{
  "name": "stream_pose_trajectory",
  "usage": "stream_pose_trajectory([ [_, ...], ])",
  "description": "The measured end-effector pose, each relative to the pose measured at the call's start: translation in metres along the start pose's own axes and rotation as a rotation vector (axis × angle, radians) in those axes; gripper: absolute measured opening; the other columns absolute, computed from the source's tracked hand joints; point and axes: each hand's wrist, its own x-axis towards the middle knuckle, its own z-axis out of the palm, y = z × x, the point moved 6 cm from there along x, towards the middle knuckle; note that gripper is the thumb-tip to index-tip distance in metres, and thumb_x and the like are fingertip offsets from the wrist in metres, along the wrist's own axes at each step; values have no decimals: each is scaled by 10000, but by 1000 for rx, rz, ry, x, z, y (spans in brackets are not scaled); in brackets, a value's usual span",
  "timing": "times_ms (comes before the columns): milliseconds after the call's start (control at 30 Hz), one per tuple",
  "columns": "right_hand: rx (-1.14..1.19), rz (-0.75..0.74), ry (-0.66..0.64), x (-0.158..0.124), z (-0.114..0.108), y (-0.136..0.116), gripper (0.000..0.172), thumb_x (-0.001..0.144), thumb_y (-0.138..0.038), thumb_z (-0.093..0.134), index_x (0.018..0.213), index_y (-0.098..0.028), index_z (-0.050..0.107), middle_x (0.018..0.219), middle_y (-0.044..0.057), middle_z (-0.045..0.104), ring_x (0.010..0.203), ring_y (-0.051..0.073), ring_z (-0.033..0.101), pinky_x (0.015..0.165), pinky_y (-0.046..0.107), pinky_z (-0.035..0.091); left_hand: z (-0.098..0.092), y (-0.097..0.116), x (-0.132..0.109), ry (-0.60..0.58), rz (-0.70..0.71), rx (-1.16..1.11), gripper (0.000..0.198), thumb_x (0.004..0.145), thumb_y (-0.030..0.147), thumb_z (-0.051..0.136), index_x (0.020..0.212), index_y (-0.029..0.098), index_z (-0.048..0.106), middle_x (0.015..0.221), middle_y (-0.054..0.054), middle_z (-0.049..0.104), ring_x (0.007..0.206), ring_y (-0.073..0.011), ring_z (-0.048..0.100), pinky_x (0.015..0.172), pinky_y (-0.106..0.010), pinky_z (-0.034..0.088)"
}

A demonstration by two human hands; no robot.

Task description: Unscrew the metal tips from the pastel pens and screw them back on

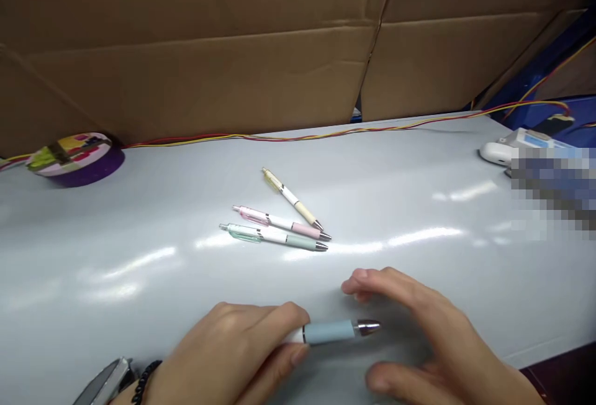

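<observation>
My left hand (237, 343) is closed around a blue-and-white pen (329, 332), whose blue grip and silver tip point to the right. The rear part of that pen is hidden inside the hand. A small gap shows between the blue grip and the silver tip. To the right of the tip, my right hand (433, 336) is open, thumb and fingers apart and holding nothing. Farther back lie a green pen (274, 237), a pink pen (282, 223) and a yellow pen (293, 199), their tips close together toward the right.
A purple round box (95, 172) with a colourful lid stands at the back left. Red and yellow wires (288, 138) run along the cardboard wall (209, 88). A white device (498, 153) sits at the right of the grey table (139, 218), beside a blurred-out area.
</observation>
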Motion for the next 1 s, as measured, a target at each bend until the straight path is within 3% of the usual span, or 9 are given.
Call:
stream_pose_trajectory([
  [200,124,-94,6,11,0,-7,139,866,-112,500,960,-202,548,816,-4,644,728,123,595,663,227,498,0,2,-1,-4,6,-19,181,974,296,297,909,232,453,684,48,548,560,-116,512,524,-207,348],
  [400,71,-76,-95,17,4,-9,186,932,-280,456,818,-195,576,663,-1,600,613,140,562,575,253,475,-1,5,0,3,26,-8,183,969,288,305,900,222,461,676,44,548,548,-115,510,511,-214,339],
  [500,18,-43,-88,10,4,-5,240,907,-400,488,1033,-206,555,840,26,656,772,171,622,671,270,520,-1,5,0,0,8,-20,199,974,293,295,899,223,466,671,41,554,545,-116,512,517,-212,346],
  [567,-23,-15,-68,4,5,-1,502,865,-439,547,1281,-203,395,1119,73,617,1014,201,589,836,300,510,0,4,-1,-3,-4,-18,199,973,284,293,904,223,470,680,36,561,553,-119,518,527,-212,355],
  [633,-12,-21,-63,-2,6,1,695,839,-397,603,1392,-205,226,1300,90,507,1184,205,485,968,315,442,-1,4,-1,0,-3,-18,199,971,286,300,899,221,473,686,35,564,559,-119,524,529,-212,359],
  [700,76,-88,-34,-5,4,-2,717,842,-321,618,1406,-237,183,1312,69,496,1208,191,463,995,310,421,-1,4,0,2,3,-27,202,971,291,300,903,220,476,688,38,564,560,-117,528,524,-212,358],
  [800,215,-148,57,-7,-5,-6,629,883,-300,562,1393,-283,195,1161,34,606,1068,174,572,929,301,473,-1,4,1,-15,-1,-38,206,974,290,294,913,222,479,694,41,559,562,-113,521,522,-208,354],
  [900,175,-26,91,-11,-9,-1,496,918,-390,471,1367,-310,276,984,9,673,914,171,647,852,277,515,-1,5,1,-29,-8,-29,222,976,297,283,900,222,478,693,39,551,563,-115,510,529,-208,354],
  [1000,114,89,111,-16,-8,4,469,931,-457,379,1368,-304,306,1023,37,669,982,213,634,857,305,516,-1,5,0,-28,-12,-27,230,976,305,274,899,220,474,693,35,548,562,-119,509,529,-210,352],
])
